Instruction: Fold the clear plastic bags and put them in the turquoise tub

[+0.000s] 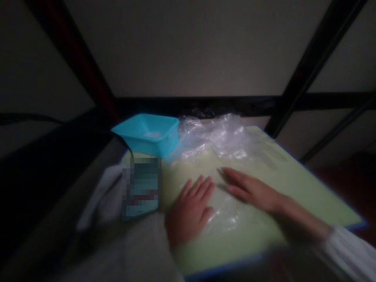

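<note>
A clear plastic bag (230,219) lies flat on the pale yellow-green table (305,196). My left hand (189,211) rests palm down at the bag's left side, fingers stretched out. From the right my right hand (254,192) reaches over the bag's far part, its fingers extended and the thumb apart from them. Whether the right fingertips touch the plastic is too blurred to tell. Beyond both hands sits a crumpled heap of clear plastic bags (220,137).
A turquoise plastic basin (164,147) stands at the back left, beside the heap. In front of it is a pixelated flat device (143,188), with a dark cable (125,143) near it. Dark frame bars (311,66) and a pale panel (188,51) rise behind the table.
</note>
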`<control>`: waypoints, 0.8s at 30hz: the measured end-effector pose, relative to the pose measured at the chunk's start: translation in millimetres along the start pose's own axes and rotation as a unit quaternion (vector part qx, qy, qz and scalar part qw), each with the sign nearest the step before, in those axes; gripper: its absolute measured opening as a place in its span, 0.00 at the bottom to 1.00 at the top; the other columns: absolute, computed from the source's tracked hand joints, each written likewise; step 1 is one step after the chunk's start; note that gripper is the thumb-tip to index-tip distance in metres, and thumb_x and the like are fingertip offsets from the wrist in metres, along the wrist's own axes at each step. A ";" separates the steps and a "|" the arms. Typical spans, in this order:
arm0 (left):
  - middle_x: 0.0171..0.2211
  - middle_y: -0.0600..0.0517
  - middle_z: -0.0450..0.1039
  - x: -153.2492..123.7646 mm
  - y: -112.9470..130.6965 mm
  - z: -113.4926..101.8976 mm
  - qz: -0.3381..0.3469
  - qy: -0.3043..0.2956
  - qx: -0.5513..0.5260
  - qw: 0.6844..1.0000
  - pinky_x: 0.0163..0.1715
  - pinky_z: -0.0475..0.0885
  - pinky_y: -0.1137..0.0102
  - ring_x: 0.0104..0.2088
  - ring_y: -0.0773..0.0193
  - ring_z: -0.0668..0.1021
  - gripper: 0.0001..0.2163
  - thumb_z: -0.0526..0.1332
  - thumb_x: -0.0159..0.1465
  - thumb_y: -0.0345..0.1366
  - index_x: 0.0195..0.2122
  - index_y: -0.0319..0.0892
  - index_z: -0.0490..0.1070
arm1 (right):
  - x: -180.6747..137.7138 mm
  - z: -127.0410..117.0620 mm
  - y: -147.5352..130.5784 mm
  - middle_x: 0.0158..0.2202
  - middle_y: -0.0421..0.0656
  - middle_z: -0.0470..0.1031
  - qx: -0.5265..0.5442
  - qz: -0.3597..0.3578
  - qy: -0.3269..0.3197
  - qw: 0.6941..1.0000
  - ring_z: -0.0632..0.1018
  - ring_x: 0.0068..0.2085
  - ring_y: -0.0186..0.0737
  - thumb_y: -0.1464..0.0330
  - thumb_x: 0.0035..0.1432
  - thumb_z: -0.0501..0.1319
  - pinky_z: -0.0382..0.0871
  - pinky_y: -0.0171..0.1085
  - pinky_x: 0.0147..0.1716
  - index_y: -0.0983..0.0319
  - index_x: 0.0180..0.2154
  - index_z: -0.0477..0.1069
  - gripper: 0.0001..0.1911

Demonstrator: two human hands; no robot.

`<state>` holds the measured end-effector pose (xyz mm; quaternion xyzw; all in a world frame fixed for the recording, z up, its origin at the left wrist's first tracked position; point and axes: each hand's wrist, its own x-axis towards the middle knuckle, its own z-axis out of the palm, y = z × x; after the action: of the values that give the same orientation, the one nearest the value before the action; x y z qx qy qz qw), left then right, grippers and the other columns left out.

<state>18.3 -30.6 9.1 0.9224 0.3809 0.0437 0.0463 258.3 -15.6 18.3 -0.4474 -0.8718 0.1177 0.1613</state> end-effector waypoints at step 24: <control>0.62 0.42 0.60 2.6 4.3 -10.8 -0.014 0.014 -0.101 0.995 0.65 0.46 0.49 0.64 0.55 0.60 0.26 0.54 0.62 0.32 0.62 0.36 0.54 | 46.0 10.4 67.3 0.46 0.53 0.73 0.013 0.094 0.149 0.984 0.73 0.46 0.48 0.67 0.60 0.53 0.65 0.46 0.49 0.65 0.43 0.68 0.12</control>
<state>21.9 -31.2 20.4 0.9070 0.3878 0.0943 0.1341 279.1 59.9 -6.7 -0.5376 -0.7905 0.0754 0.2833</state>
